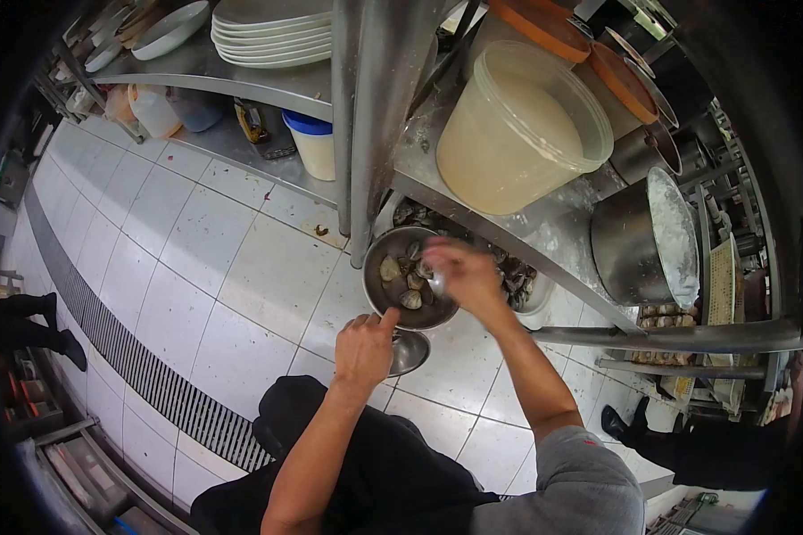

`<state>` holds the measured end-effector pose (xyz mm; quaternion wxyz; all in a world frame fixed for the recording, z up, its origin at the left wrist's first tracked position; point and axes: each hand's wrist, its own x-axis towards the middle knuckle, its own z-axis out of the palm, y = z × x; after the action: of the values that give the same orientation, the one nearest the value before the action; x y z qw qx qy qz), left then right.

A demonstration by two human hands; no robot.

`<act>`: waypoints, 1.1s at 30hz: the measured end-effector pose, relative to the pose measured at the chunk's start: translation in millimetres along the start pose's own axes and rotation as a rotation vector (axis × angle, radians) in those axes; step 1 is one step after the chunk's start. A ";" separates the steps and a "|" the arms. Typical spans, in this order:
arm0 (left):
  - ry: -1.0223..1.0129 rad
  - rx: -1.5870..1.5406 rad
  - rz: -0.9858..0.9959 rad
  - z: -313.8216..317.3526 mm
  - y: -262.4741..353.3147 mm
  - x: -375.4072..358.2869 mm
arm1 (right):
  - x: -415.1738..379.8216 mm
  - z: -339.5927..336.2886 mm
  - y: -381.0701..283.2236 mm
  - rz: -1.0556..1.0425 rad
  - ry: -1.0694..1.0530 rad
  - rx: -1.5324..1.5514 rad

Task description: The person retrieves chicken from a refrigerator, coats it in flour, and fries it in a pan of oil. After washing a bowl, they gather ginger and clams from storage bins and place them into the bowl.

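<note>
Near the floor, a round metal bowl (379, 299) holds several clams (410, 300). My left hand (364, 349) is closed at its near rim, the index finger or thumb against the edge; the other fingertips are hidden. A smaller metal bowl (410, 354) sits just under that rim, beside the same hand. Over the right side of the larger bowl is my right hand (462, 275), smeared by motion. Something pale shows by its fingers, too blurred to name. Behind it, a white tub (537, 314) full of dark shells (516, 278) is partly under the shelf.
A large plastic bucket (473, 147) and a floury metal pot (629, 236) stand on the steel shelf (544, 241) close above my right hand. A steel post (355, 116) rises behind the bowl. Stacked plates (272, 40) are upper left. Other people's feet (73, 349) show at left and right.
</note>
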<state>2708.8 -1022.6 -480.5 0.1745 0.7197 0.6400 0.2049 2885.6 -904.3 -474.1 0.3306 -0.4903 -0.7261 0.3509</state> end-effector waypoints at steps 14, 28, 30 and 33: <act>-0.036 0.018 -0.071 0.2 15.5 -10.4 | 70.7 14.6 194.7 0.195 -0.021 -0.635; -0.035 0.034 -0.014 -3.4 27.1 3.0 | 36.0 -42.2 146.2 0.620 -0.150 -0.308; -0.029 0.023 -0.002 -3.0 26.0 3.1 | 30.1 -58.5 66.2 0.738 -0.183 -0.179; -0.048 0.044 0.016 -2.0 28.3 5.6 | 10.8 -52.7 -10.7 0.322 -0.230 -0.173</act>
<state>2732.3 -1020.5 -463.9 0.1723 0.7331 0.6342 0.1751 2920.7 -887.2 -435.5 0.1418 -0.5832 -0.6987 0.3892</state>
